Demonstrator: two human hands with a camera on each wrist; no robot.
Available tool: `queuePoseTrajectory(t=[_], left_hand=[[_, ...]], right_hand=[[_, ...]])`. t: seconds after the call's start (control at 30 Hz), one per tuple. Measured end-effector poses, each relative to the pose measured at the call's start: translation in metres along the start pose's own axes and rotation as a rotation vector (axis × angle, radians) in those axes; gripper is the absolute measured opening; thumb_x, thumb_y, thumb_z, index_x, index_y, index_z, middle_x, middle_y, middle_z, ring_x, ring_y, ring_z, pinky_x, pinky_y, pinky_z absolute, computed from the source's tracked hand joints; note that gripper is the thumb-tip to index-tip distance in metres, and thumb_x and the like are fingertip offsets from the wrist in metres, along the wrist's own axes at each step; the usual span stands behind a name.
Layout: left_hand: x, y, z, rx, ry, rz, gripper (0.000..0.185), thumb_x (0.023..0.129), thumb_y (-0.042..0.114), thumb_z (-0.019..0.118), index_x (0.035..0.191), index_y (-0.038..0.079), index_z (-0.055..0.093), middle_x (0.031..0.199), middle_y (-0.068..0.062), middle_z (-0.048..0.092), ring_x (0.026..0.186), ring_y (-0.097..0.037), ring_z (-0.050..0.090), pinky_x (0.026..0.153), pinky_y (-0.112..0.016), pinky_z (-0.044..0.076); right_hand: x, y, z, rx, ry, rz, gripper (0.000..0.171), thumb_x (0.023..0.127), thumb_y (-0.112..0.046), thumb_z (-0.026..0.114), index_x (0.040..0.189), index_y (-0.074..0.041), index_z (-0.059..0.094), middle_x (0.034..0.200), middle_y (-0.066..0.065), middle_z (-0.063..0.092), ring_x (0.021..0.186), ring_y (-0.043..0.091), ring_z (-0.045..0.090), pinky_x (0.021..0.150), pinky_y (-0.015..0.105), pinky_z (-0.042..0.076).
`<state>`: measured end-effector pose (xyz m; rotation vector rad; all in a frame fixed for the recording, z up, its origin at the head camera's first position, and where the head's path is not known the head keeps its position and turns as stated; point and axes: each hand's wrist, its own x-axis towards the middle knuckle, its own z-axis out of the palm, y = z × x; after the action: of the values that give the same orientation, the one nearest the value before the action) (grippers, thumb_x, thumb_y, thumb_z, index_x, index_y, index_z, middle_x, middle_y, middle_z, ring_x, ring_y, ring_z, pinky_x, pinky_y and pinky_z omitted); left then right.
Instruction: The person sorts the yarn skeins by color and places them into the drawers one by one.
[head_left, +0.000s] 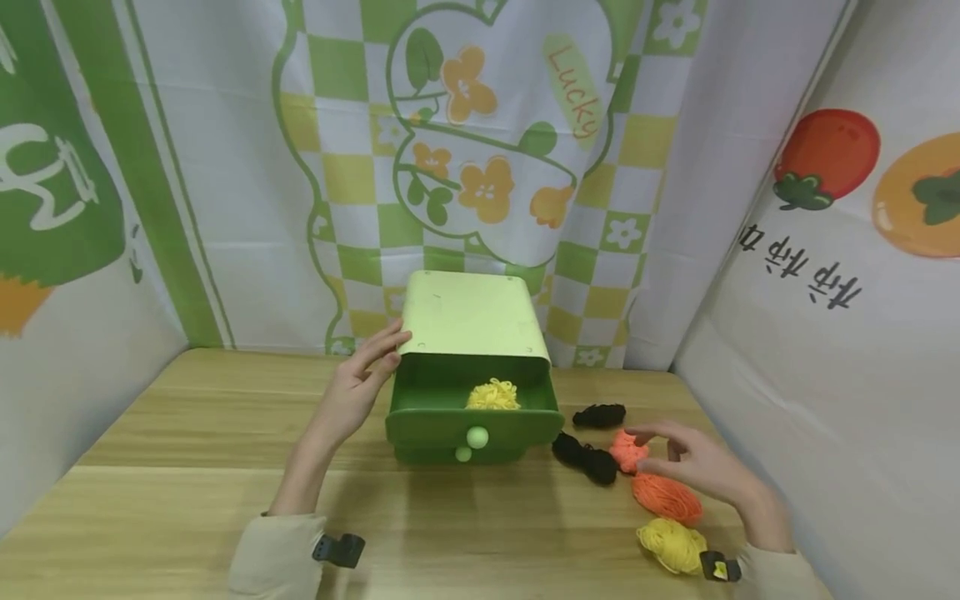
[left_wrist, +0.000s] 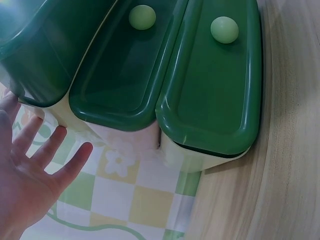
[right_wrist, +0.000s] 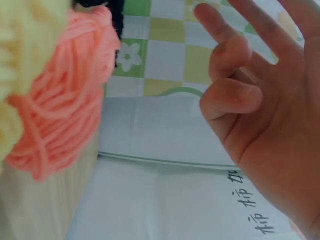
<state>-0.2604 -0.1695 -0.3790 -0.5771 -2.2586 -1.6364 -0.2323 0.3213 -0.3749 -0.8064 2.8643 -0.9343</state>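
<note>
A small cabinet with a pale green shell [head_left: 472, 312] stands on the table, its dark green top drawer [head_left: 431, 425] pulled out. Inside that drawer lies a bundle of yellow yarn [head_left: 493, 395]. My left hand [head_left: 356, 393] rests its fingertips against the cabinet's left side near the top; the left wrist view shows its fingers spread. Over the yarn on the right, my right hand [head_left: 697, 463] hovers with bent fingers and nothing held. Close to its fingertips is a coral yarn bundle [head_left: 627, 452]. An orange skein [head_left: 667, 498] lies under the hand, partly covered in the head view.
Two black yarn bundles, one farther back [head_left: 600, 416] and one nearer the cabinet [head_left: 585, 459], lie left of the right hand. Another yellow skein [head_left: 672, 546] is near the right wrist. Printed curtains [head_left: 495, 208] hang behind the wooden table [head_left: 187, 467].
</note>
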Motion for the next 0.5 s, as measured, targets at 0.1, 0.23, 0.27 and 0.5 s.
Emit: queuePoseTrajectory(t=[0.1,0.23,0.27,0.5], left_hand=[[0.0,0.0,0.0,0.006,-0.002,-0.002,0.038,0.106,0.031,0.046,0.145,0.032,0.051,0.162,0.012,0.029,0.15,-0.024,0.027,0.108,-0.067,0.033],[0.0,0.0,-0.002,0.002,0.013,0.003,0.038,0.106,0.031,0.046,0.144,0.031,0.052,0.161,0.013,0.031,0.15,-0.023,0.028,0.109,-0.065,0.034],[0.0,0.0,-0.002,0.004,0.013,0.004,0.038,0.106,0.031,0.046,0.144,0.031,0.052,0.161,0.013,0.031,0.15,-0.022,0.028,0.109,-0.066,0.034],[0.0,0.001,0.0,0.004,0.004,-0.001,0.038,0.106,0.031,0.047,0.144,0.031,0.052,0.161,0.014,0.031,0.15,-0.023,0.027,0.108,-0.067,0.033]], right_hand=[[-0.001,0.002,0.003,0.011,0.006,0.017,0.043,0.091,-0.03,0.073,0.132,-0.025,0.062,0.115,0.01,0.067,0.06,0.003,0.046,0.054,0.023,0.042],[-0.005,0.003,0.007,0.009,0.027,-0.024,0.042,0.091,-0.027,0.073,0.132,-0.025,0.062,0.113,0.008,0.068,0.06,0.002,0.044,0.054,0.024,0.041],[-0.006,0.004,0.008,0.011,0.028,-0.039,0.041,0.091,-0.025,0.072,0.132,-0.024,0.062,0.112,0.009,0.068,0.059,0.001,0.043,0.054,0.023,0.041],[-0.026,0.008,0.017,-0.008,0.011,-0.079,0.041,0.092,-0.022,0.071,0.131,-0.009,0.062,0.115,0.015,0.067,0.06,-0.002,0.042,0.054,0.021,0.04]])
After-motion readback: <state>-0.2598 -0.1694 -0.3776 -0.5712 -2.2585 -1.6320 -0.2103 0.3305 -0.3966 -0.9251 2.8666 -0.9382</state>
